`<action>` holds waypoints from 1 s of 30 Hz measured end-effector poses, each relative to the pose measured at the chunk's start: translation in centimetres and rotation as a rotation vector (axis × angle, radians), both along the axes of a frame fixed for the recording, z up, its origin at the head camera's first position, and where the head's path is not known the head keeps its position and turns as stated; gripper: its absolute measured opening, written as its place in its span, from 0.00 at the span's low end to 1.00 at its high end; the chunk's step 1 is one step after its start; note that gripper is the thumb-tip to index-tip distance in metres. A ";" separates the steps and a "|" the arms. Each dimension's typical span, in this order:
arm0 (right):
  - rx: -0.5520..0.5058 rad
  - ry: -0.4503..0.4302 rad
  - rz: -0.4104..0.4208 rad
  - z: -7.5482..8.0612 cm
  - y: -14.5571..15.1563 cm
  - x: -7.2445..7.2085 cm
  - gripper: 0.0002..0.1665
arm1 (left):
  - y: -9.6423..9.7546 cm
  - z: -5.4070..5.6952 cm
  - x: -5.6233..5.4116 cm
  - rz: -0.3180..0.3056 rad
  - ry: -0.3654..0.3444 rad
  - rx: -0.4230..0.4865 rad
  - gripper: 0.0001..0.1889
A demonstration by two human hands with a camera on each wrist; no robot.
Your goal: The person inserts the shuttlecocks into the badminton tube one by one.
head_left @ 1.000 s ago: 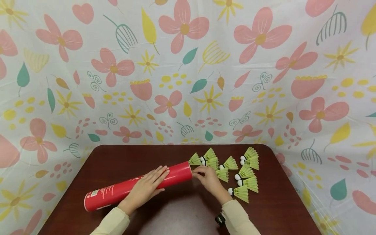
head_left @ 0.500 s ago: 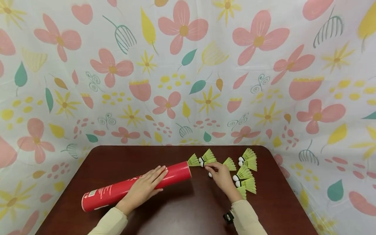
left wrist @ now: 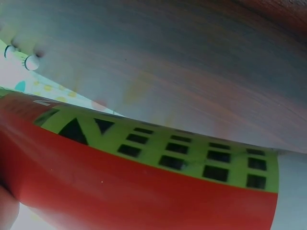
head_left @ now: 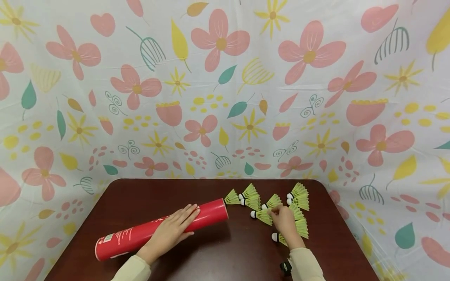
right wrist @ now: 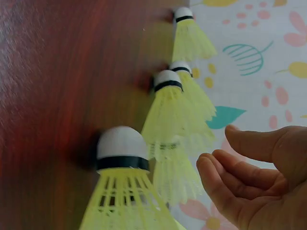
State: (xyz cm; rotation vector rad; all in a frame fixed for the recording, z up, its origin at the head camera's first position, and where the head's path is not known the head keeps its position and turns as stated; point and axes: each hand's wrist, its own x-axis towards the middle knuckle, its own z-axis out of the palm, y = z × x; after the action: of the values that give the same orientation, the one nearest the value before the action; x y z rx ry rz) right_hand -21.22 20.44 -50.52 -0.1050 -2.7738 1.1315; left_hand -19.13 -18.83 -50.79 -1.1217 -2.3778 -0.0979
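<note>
Red, the tube (head_left: pixel 136 235) lies aslant beneath the left hand (head_left: pixel 171 231), whose extended fingers rest on it, probably against rolling; the right hand (head_left: pixel 284 222), thumb and fingertips apart (nothing between them), is near yellow shuttlecocks (head_left: pixel 263 216), laid sideways on the same dark table (head_left: pixel 200 259), perhaps for easy reach.

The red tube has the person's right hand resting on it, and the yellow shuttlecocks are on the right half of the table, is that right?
Not quite: the hand resting on the red tube is the left hand, as the head view shows. The rest holds: the yellow shuttlecocks are on the right half of the table.
</note>
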 end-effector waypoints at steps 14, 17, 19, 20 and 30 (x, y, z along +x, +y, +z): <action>0.042 -0.014 -0.014 -0.8 -0.5 0.3 0.07 | -0.1 -0.1 0.0 -0.018 0.004 0.019 0.43; 0.042 -0.002 -0.015 -0.7 -0.5 0.4 0.05 | -0.1 -0.2 0.0 -0.018 0.001 0.023 0.43; 0.042 0.018 -0.011 -0.7 -0.4 0.4 0.05 | -0.1 -0.3 0.0 -0.019 0.003 0.025 0.42; 0.042 0.028 -0.011 -0.7 -0.4 0.5 0.05 | -0.2 -0.3 0.0 -0.017 0.001 0.023 0.42; -0.003 0.074 0.010 0.5 -0.8 1.0 0.06 | 0.0 -0.2 -0.1 -0.017 0.009 0.015 0.41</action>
State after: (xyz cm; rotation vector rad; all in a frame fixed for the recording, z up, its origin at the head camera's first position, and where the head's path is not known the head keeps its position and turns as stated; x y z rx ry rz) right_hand -20.23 19.68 -50.05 -0.0492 -2.7106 1.1189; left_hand -19.20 -18.81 -50.95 -1.1335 -2.3561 -0.1163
